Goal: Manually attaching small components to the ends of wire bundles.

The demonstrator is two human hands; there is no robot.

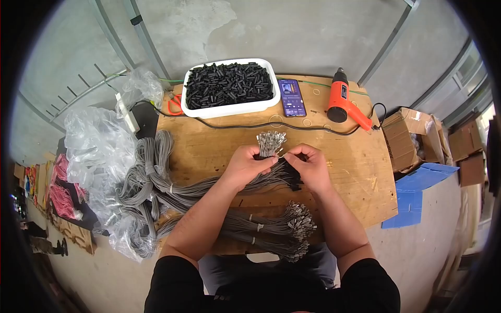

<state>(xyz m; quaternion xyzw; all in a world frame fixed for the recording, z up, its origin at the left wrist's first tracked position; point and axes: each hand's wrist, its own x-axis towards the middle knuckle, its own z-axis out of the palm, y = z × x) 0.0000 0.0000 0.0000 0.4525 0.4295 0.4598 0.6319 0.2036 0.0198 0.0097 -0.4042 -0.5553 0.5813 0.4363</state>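
A plywood table (360, 172) fills the middle of the view. At its 9 o'clock edge clear plastic bags (99, 151) spill over, with loops of grey wire (148, 172) lying on and beside them. At 12 o'clock sits a white tub (229, 108) heaped with short black sleeves (229, 84); just right of it lie a phone (291, 97) and, at about 1 o'clock, an orange heat gun (342, 99). Cardboard boxes (409, 138) stand off the table at 3 o'clock.

At the centre the left hand (244, 166) is closed around a grey wire bundle (224, 182), whose metal terminals (271, 142) fan upward just above the fingers. The right hand (311, 167) is pressed close beside it, thumb and fingertips pinching at the bundle's end, where a clump of black sleeves already sits on the wires; what exactly lies between the fingertips cannot be told.

At 6 o'clock, near the body, lie tied bundles (271, 224) with bare terminals. Judging by this, sleeving is well under way on the held bundle, while those tied bundles and the loops at 9 o'clock look untouched, so most of the work seems left
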